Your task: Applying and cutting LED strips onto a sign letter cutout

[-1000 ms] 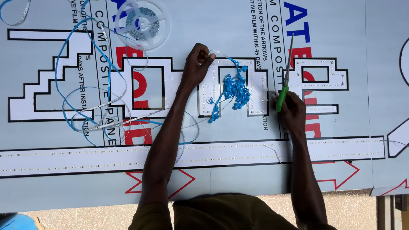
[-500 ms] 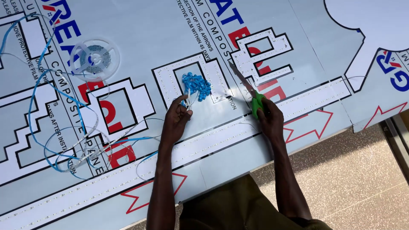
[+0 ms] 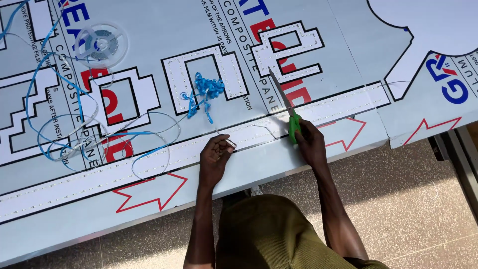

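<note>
Green-handled scissors [image 3: 290, 117] sit gripped in our right hand [image 3: 309, 144], blades shut and pointing up across the panel [image 3: 149, 20]. Our left hand [image 3: 215, 158] pinches the end of the thin light strip [image 3: 149, 160] against the long white channel [image 3: 348, 107]. To do it well, we press the strip flat inside the channel and keep the blades off it. Blue backing tangle [image 3: 206, 89] and the reel [image 3: 102, 44] lie well apart.

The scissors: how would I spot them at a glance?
Find the big grey printed panel covering the table, then the person's right hand near its front edge. The scissors stick up from that hand: green handles, the only thing with metal blades there.
</note>
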